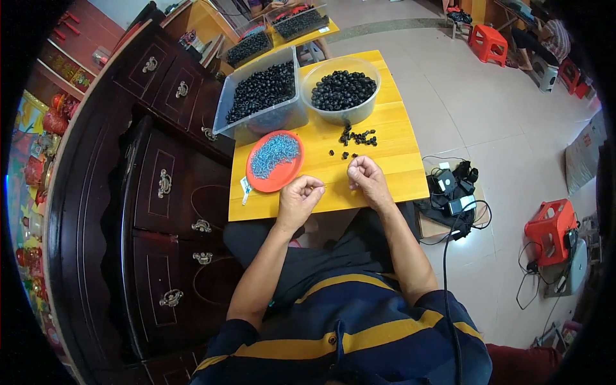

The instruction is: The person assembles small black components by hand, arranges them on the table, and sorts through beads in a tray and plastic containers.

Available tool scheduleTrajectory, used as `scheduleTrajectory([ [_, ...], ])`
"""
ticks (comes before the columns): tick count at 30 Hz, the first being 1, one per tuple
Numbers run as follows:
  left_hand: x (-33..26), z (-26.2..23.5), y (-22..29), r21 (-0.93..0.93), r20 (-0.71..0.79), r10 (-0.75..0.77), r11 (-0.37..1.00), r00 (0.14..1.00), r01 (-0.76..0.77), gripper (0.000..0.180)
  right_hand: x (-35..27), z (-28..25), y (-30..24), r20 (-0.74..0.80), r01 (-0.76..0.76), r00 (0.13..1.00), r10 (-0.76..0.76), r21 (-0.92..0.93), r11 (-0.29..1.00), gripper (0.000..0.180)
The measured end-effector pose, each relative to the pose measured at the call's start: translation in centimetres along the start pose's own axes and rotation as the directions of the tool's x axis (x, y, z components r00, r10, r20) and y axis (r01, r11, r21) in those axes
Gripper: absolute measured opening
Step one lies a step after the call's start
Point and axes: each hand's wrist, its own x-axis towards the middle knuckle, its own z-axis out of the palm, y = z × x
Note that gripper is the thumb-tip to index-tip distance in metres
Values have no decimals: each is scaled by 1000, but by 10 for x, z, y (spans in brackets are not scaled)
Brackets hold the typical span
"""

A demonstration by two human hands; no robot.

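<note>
A person in a dark shirt with yellow stripes sits at a yellow wooden table (401, 157), both bare hands raised over its near edge, close together but not touching. The left hand (299, 200) has thumb and forefinger closed in a pinch; the right hand (368, 180) pinches likewise, its other fingers curled in. From where I stand, anything between those fingertips is too small to make out, so I can't say for certain what either one grasps. Just beyond the right hand lies a loose scatter of small black pieces (363, 138), some clustered, a few strayed toward the fingers. Behind them stands a round clear tub (339, 117) heaped with similar black pieces, and to its left a rectangular clear bin (266, 126) holds many more. Nearer, beyond the left hand, a red plate (277, 184) carries a spread of tiny blue, glinting bits (274, 156). The step in hand looks to be fine fingertip work on single small parts, perhaps one blue bit and one black piece. As I judge it, the next move calls for bringing the two pinches together, steadily and well lined up, with a light squeeze so that nothing slips and drops.
</note>
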Motion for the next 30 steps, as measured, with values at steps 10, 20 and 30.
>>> scheduleTrajectory([
  [10,4,12,10,-178,31,-83,980,996,88,7,-19,4,7,124,-118,985,119,-19,993,15],
  [20,14,18,0,-83,98,17,996,995,-9,9,-22,9,-1,95,-122,986,135,-132,984,15],
  [30,26,13,9,0,115,73,997,991,-74,9,-19,10,0,90,-142,984,153,-121,982,15],
])
